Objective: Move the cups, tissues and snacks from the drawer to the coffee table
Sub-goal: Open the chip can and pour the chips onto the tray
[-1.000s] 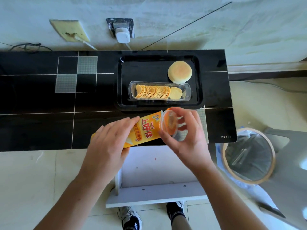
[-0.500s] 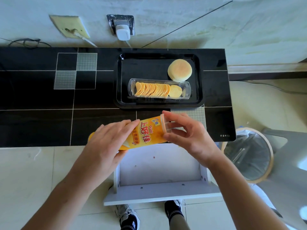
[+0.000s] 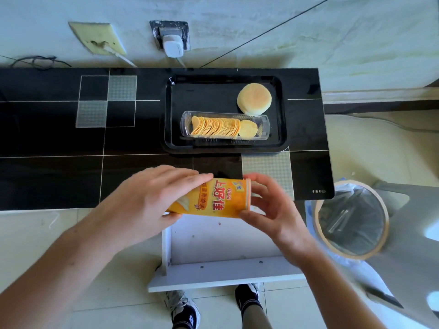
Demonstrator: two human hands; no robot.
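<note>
Snack canister [image 3: 213,198]: glossy orange cardboard tube, held sideways over open white drawer [image 3: 221,241], at black coffee table [image 3: 59,138] edge. Left hand [image 3: 147,200] wrapped round base, hiding it; right hand [image 3: 268,210] pinching lid end. Lower and more level than before. Lid blurred.

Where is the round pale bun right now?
The round pale bun sits in the far right corner of the black rectangular tray on the black coffee table, just behind the clear plastic tray of stacked crisps.
</note>
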